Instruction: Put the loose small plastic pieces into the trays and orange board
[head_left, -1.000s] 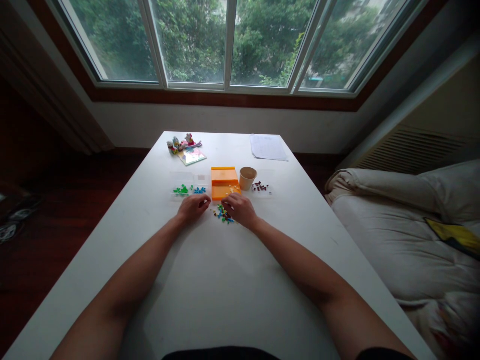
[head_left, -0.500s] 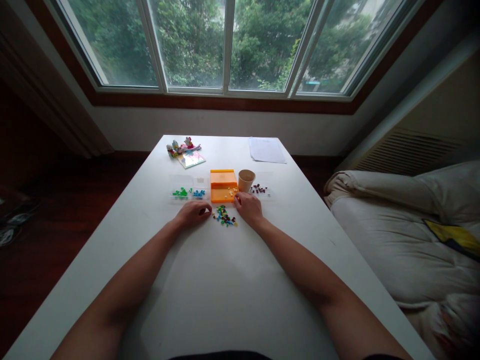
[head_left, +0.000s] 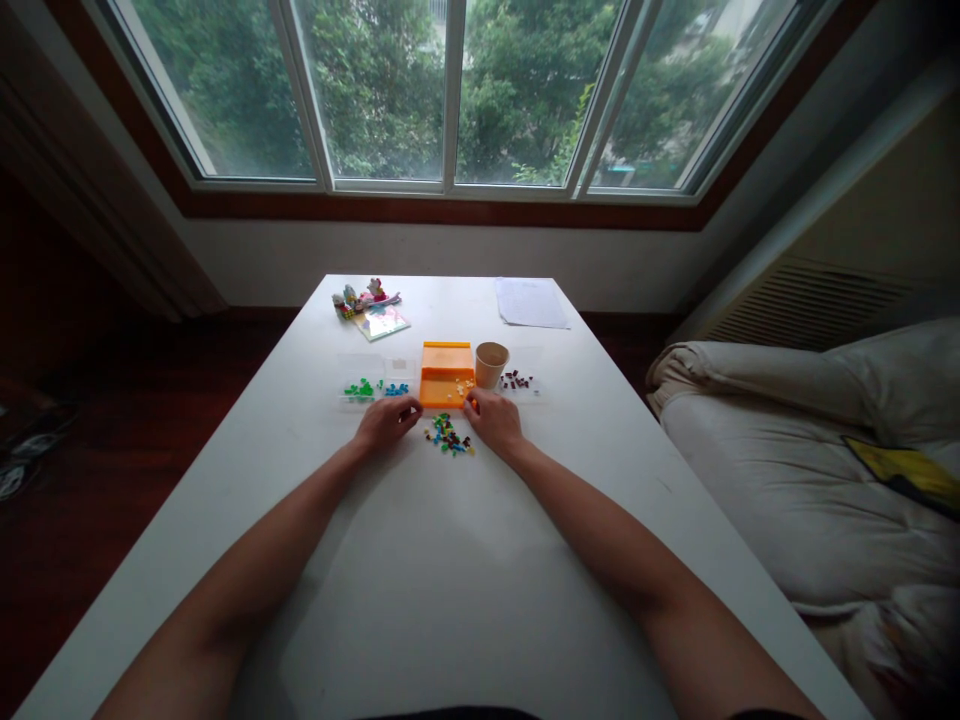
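Observation:
An open orange plastic box (head_left: 448, 388) lies on the white table, its lid part folded back toward the window. Small pale pieces (head_left: 463, 386) rest in its right side. My left hand (head_left: 390, 420) has its fingers curled at the box's front left corner, closed on that edge. My right hand (head_left: 495, 420) pinches the front right corner. Just in front of the box, between my hands, is a loose pile of small multicoloured toy bricks (head_left: 448, 436). The fingertips are small in view, and any tiny piece inside them is hidden.
Left of the box, a clear case (head_left: 352, 365) holds green and blue pieces. A paper cup (head_left: 492, 364) stands on the right, beside dark brown pieces (head_left: 517, 380) in a clear tray. Farther back are assembled toy figures (head_left: 361, 298), a shiny card (head_left: 384, 321) and paper sheets (head_left: 531, 303).
My left hand has moved up and forward to the box's front corner. The box's lid part has turned slightly to the right. My right hand stays at its corner.

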